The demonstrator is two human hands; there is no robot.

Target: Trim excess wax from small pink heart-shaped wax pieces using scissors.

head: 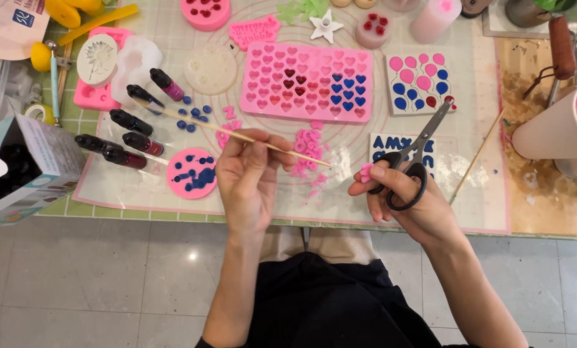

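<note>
- Scissors (412,161) with black handles sat in our right hand (401,193), fingers threaded through the loops, blades parted and pointing up and away toward the balloon mould (420,82).
- At the same hand's thumb and forefinger tips we pinched a small pink moulded piece (365,172), held just above the near edge of the clear work mat (340,200).
- Our left hand (248,174) gripped a thin wooden skewer (237,131) between thumb and curled fingers, its tip reaching right over a loose pile of pink pieces (309,151).
- We judged the trimming would go best with the piece kept firmly at the fingertips, cuts short and close to its edge, and the skewer tip steadying it, clear of the blades.
- Beyond the pile lay the pink heart mould (306,80), its cavities filled pink, red and blue.
- Right of the pile was a letter mould (391,147) with blue filling, partly behind the scissors.
- Left of us stood a round pink mould (192,173) with blue blobs, and several dark dye bottles (130,122) lying on the mat.
- At the far right a pale pink cup (562,125) rested on its side, well apart from both hands.
</note>
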